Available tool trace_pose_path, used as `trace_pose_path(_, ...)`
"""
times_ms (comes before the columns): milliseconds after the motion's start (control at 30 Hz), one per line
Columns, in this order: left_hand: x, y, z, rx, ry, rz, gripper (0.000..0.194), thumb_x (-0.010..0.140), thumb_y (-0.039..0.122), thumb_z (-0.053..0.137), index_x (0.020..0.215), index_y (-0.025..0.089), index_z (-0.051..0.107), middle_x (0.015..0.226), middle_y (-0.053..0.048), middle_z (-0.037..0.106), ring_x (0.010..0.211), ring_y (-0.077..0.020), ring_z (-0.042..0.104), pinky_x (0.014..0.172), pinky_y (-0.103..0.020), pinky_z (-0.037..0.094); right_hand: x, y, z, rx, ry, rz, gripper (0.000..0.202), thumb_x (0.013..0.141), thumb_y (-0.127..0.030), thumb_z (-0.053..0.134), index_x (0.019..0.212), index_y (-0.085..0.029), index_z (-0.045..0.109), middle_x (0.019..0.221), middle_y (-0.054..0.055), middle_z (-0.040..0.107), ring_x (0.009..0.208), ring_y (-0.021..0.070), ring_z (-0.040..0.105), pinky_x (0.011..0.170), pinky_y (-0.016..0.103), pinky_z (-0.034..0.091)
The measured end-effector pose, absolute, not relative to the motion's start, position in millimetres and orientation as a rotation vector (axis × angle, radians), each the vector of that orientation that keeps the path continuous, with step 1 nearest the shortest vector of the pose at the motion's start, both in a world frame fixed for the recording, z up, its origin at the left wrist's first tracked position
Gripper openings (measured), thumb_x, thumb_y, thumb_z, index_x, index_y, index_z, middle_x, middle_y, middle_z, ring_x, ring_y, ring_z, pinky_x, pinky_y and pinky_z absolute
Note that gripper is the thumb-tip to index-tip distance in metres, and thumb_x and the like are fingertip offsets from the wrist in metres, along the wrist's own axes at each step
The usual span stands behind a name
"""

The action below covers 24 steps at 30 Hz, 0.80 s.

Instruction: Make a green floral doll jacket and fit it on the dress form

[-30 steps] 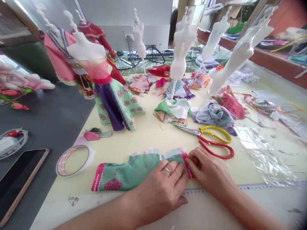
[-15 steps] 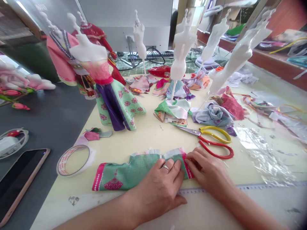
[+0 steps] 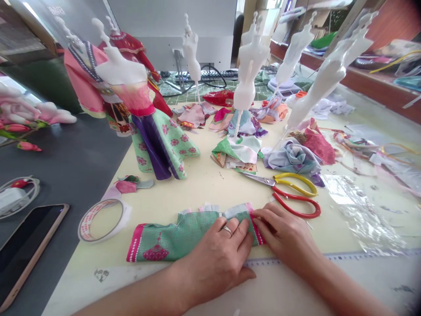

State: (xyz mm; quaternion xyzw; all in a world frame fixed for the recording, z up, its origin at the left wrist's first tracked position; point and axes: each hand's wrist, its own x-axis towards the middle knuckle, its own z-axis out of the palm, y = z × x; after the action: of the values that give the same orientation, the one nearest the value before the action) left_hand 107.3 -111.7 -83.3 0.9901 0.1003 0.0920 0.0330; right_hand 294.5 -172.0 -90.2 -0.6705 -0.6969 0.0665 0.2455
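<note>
A small green doll-garment piece (image 3: 177, 235) with pink-and-white edge bands and a pink lantern-like print lies flat in front of me. My left hand (image 3: 225, 248), with a ring on one finger, rests on its right half. Its bent fingers press the cloth down, and the thumb stretches out apart on the table side. At the right end, my right hand (image 3: 279, 230) pinches the pink edge band between thumb and forefinger; the exact fold under the fingertips is hidden. Just beyond this hand lie scissors (image 3: 294, 195) with one yellow and one red handle.
A tape roll (image 3: 83, 221) stands left of the garment. White doll dress forms (image 3: 246, 66) rise behind, some dressed at the left. Fabric scraps (image 3: 237, 151) are heaped beneath them. A ruler (image 3: 342, 255), a clear plastic bag (image 3: 358, 215) and a phone (image 3: 29, 245) lie around.
My right fingertips have shifted very slightly left along the pink band. My left hand and the garment piece stay almost exactly where they were.
</note>
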Motion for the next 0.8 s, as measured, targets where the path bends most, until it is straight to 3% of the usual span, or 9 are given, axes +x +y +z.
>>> trace_pose_path(200, 108, -111, -81, 3.034, 0.304, 0.357, 0.05, 0.086, 0.048, 0.044, 0.115, 0.009, 0.052, 0.122, -0.015, 0.053, 0.105, -0.0278, 0.049, 0.087, -0.042, 0.039, 292, -173, -86, -1.804, -1.912, 0.231, 0.023, 0.09, -0.023, 0.042, 0.086, -0.018, 0.064, 0.075, 0.004, 0.058, 0.062, 0.0129, 0.054, 0.055, 0.024, 0.041)
trace_pose_path(367, 106, -102, -76, 2.888, 0.563, 0.467, 0.02, 0.09, 0.026, 0.042, 0.093, 0.015, 0.059, 0.089, -0.006, 0.06, 0.084, -0.0211, 0.051, 0.077, -0.038, 0.04, 292, -172, -85, -1.8, -1.943, 0.249, 0.024, 0.09, -0.023, 0.041, 0.085, -0.018, 0.064, 0.075, 0.005, 0.058, 0.062, 0.0132, 0.054, 0.055, 0.024, 0.041)
trace_pose_path(533, 103, -90, -78, 2.752, 0.848, 0.431, 0.015, 0.087, 0.022, 0.045, 0.084, 0.016, 0.059, 0.078, -0.005, 0.056, 0.078, -0.0202, 0.048, 0.072, -0.036, 0.039, 292, -172, -86, -1.811, -1.937, 0.23, 0.022, 0.089, -0.023, 0.043, 0.081, -0.017, 0.062, 0.073, 0.004, 0.056, 0.061, 0.0129, 0.053, 0.052, 0.024, 0.038)
trace_pose_path(800, 105, -87, -79, 2.737, 0.91, 0.348, 0.015, 0.085, 0.017, 0.045, 0.077, 0.016, 0.058, 0.077, -0.004, 0.054, 0.077, -0.0201, 0.046, 0.071, -0.036, 0.038, 295, -173, -84, -1.879, -1.846, 0.238, 0.02, 0.087, -0.025, 0.045, 0.076, -0.018, 0.06, 0.07, 0.003, 0.056, 0.057, 0.012, 0.049, 0.05, 0.023, 0.036)
